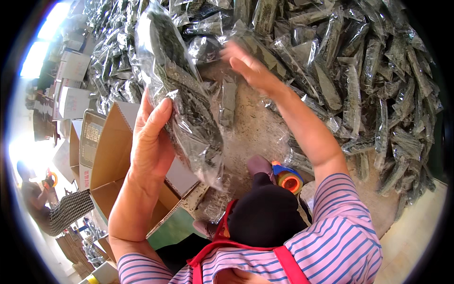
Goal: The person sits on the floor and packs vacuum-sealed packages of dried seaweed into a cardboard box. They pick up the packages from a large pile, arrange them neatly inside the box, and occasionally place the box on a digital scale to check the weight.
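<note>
My left hand (152, 137) grips a clear plastic bag (184, 102) of dark green dried strips that look like seaweed. The bag is held up at a slant, its lower end hanging over the floor, with the thumb on its near face. My right hand (253, 71) is off to the right of this bag, fingers stretched out and thumb apart, slightly blurred, with nothing seen in it. Beyond the right hand lies a large heap of similar bags (326, 80). One loose bag (228, 102) rests on the floor between the hands and the heap.
An open cardboard box (111, 163) stands beside my left forearm, next to a device with a keypad (92, 137). A blue and orange tape dispenser (287, 180) is near my foot. White cartons (73, 64) are stacked at the left. Another person (40, 199) is at far left.
</note>
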Motion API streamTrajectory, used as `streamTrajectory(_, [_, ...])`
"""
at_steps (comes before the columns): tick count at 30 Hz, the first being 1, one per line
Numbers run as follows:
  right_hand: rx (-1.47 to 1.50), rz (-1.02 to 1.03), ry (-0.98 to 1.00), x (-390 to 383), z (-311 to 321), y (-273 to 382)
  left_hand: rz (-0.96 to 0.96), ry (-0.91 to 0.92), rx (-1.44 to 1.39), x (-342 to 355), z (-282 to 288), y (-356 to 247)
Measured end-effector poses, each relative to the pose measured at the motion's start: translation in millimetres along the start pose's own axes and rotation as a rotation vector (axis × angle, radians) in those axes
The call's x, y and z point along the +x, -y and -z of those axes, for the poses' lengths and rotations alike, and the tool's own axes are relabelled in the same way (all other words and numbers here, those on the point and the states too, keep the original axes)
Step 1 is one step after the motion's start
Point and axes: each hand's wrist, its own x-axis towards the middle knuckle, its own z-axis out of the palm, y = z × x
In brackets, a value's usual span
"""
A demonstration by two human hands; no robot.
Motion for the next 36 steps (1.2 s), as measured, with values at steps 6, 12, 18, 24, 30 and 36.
streamTrajectory(6, [-0.958, -0.387, -0.497, -9.6, 93.9, -172.0, 0.061, 0.111, -0.182, -2.3, 22.2, -11.7])
streamTrajectory(12, [0.590, -0.096, -0.425, -70.6, -2.6, -36.2, 0.028, -0.187, -0.190, -18.3, 18.9, -9.2])
streamTrajectory(18, [0.043, 0.461, -0.034, -61.3, -145.3, 79.4, -0.025, -0.084, -0.197, -56.8, 53.3, -9.2])
streamTrajectory(24, [-0.445, 0.599, 0.086, -43.4, -179.0, 75.3, 0.087, -0.399, -0.155, -191.2, 127.2, -45.6])
streamTrajectory(30, [-0.173, 0.375, 0.328, -49.9, -203.5, 41.4, 0.794, -0.684, -0.155, -181.1, 219.7, -46.7])
streamTrajectory(36, [-0.383, 0.249, 0.462, -44.2, -202.3, 54.8, 0.730, -0.344, -0.002, -97.8, 299.2, 201.8])
